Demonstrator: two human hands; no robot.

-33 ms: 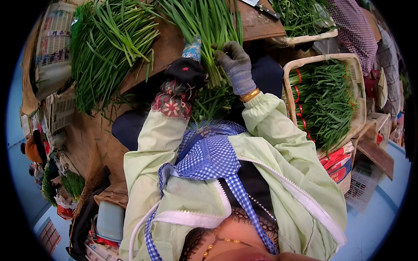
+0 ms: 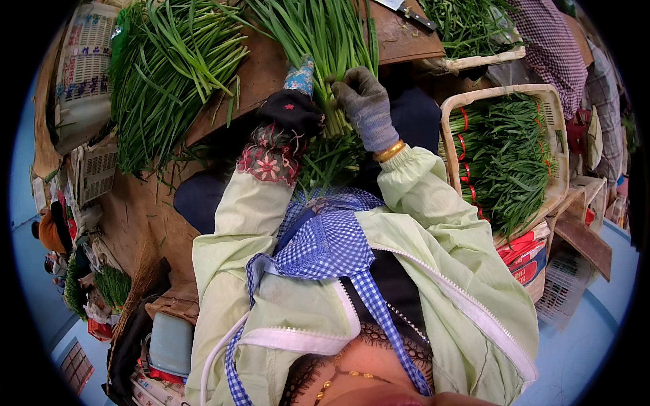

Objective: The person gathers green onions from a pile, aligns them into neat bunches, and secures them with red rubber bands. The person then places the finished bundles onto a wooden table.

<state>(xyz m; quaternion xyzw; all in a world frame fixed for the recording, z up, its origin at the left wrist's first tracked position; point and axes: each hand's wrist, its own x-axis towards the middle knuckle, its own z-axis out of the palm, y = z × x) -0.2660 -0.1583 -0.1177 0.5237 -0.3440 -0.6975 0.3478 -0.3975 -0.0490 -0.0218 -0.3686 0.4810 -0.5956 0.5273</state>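
A long bunch of garlic chives [image 2: 325, 40] lies over the board's near edge, its pale stem ends pointing down toward my lap. My left hand [image 2: 298, 80], in a blue floral glove under a black embroidered cuff, grips the bunch from the left; its fingertips are hidden by the stems. At the right side of the same stems, my right hand [image 2: 364, 100] wears a grey glove. Its fingers are bent and pinch against the stems near their lower ends. Loose green trimmings [image 2: 332, 159] are heaped below, over my lap.
A big pile of loose chives [image 2: 172, 74] covers the board's left. A knife [image 2: 416, 18] lies at the far right of the wooden board [image 2: 406, 44]. To my right, a plastic crate [image 2: 443, 122] holds bundles tied with red bands. Another person's checked sleeve [image 2: 552, 51] shows beyond.
My right hand has shifted slightly left and down, its fingers closing in against the stems. My left hand and the bunch stay where they were.
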